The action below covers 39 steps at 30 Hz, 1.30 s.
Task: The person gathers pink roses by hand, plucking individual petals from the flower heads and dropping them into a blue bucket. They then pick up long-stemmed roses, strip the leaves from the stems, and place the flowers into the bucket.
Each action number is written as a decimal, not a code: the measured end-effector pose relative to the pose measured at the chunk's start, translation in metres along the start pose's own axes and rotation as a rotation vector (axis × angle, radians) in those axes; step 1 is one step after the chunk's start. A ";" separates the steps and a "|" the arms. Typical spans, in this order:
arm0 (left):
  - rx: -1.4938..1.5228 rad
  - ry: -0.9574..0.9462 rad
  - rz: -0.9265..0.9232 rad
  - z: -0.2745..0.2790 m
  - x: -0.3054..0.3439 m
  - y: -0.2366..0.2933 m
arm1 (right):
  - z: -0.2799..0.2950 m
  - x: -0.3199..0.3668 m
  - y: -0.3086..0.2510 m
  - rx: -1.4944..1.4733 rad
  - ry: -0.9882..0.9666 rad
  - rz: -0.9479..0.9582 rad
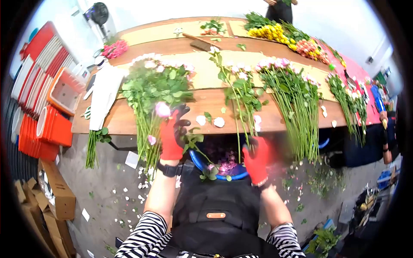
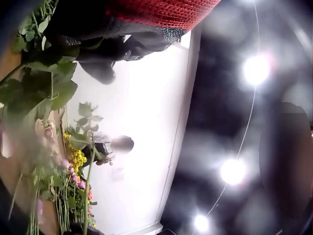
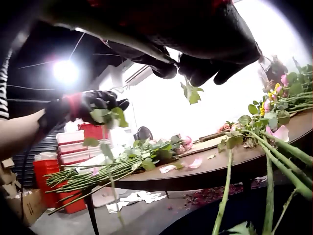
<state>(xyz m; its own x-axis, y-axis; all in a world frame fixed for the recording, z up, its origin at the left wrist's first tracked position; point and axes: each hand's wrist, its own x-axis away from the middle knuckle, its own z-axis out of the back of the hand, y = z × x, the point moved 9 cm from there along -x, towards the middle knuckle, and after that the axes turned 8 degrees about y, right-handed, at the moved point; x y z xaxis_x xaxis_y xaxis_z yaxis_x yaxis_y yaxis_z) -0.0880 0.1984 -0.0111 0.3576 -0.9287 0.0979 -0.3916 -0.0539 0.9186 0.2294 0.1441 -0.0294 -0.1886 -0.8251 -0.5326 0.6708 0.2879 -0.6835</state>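
Note:
Both hands wear red gloves with black palms and fingers. My left hand (image 1: 172, 133) is raised at the table edge, its fingers spread, beside a pink rose (image 1: 163, 109). A leafy green sprig (image 1: 194, 142) hangs just below those fingers, blurred in the right wrist view. My right hand (image 1: 257, 160) is over the front of a blue tub (image 1: 198, 163), thumb and fingers pinching a green rose stem, with a small leaf (image 3: 191, 92) showing under the fingertips. Near it, long rose stems (image 1: 238, 112) extend over the table edge. Pink petals (image 1: 226, 165) lie in the tub.
Bunches of pink roses (image 1: 159, 86) and more long-stemmed roses (image 1: 297, 107) lie across the wooden table (image 1: 206, 96). A brush (image 1: 202, 44) and yellow flowers (image 1: 271, 33) are farther back. Red crates (image 1: 51, 129) stack at left; cut leaves and petals litter the floor.

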 end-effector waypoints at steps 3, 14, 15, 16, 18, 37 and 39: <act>-0.066 0.051 -0.300 0.018 -0.034 0.003 | 0.020 0.025 -0.042 0.036 -0.035 0.168; -0.159 0.058 -0.249 0.031 -0.056 0.034 | 0.013 0.100 -0.075 0.196 -0.305 0.645; -0.104 0.048 -0.280 0.029 -0.049 0.041 | 0.005 0.097 -0.067 0.247 -0.380 0.557; -0.136 0.007 -0.314 0.030 -0.042 0.042 | 0.001 0.091 -0.059 0.157 -0.414 0.423; -0.532 -0.102 -0.630 0.010 -0.007 0.069 | -0.006 0.089 -0.042 -0.012 -0.471 0.130; -1.262 0.182 -1.157 -0.011 0.124 0.127 | -0.039 0.043 -0.053 0.024 -0.325 0.265; -1.240 0.159 -1.169 -0.008 0.125 0.118 | -0.037 0.053 -0.024 0.085 -0.413 0.118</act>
<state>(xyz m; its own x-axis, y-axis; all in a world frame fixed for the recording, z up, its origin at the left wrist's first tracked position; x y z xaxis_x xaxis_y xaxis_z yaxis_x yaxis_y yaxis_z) -0.0830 0.0787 0.1123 0.0585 -0.5578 -0.8279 0.9350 -0.2601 0.2413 0.1766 0.1116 -0.0598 0.1841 -0.9190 -0.3485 0.7304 0.3652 -0.5772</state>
